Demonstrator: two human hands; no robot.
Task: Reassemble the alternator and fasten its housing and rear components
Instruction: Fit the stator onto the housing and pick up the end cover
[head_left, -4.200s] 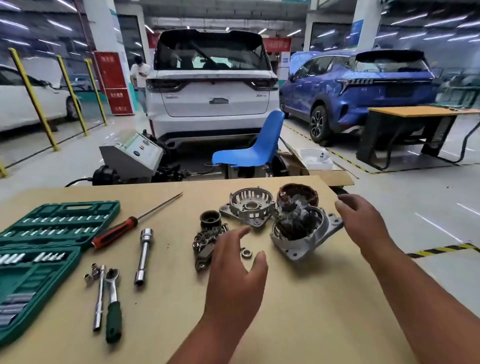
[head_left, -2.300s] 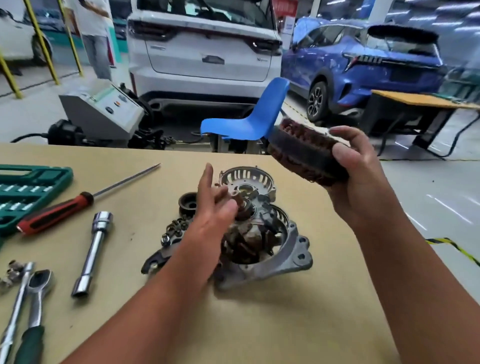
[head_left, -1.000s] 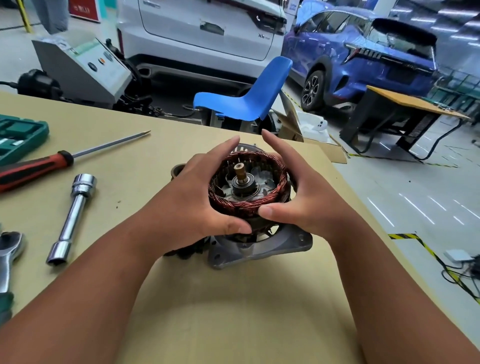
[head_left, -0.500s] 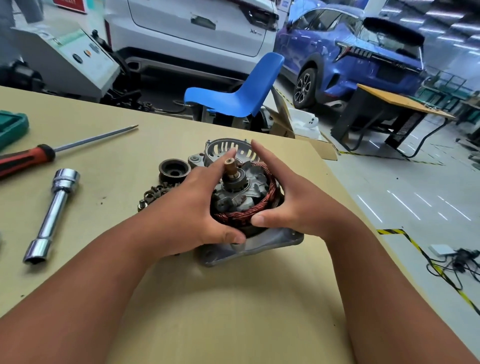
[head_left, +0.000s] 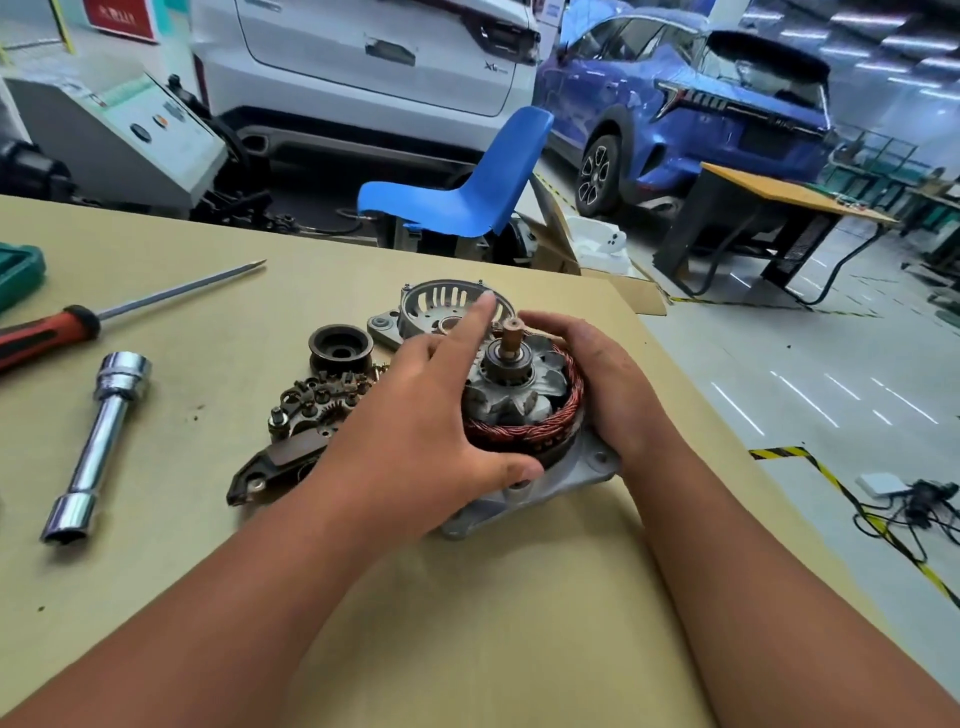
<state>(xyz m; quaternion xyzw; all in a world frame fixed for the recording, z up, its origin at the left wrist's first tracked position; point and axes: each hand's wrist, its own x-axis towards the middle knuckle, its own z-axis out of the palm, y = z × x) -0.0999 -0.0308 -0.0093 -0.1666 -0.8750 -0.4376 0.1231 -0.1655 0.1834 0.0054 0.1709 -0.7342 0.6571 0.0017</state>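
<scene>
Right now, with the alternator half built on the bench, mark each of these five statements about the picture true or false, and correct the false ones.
1. The copper-wound stator sits around the rotor on the silver housing. True.
2. The slotted rear cover is fitted over the shaft. False: it lies on the table behind the hands.
3. The left hand and the right hand hold the stator, one at each side. True.
4. The pulley is mounted on the shaft. False: it lies on the table, left of the assembly.
5. The right hand holds the screwdriver. False: the screwdriver lies untouched at the table's left.
</scene>
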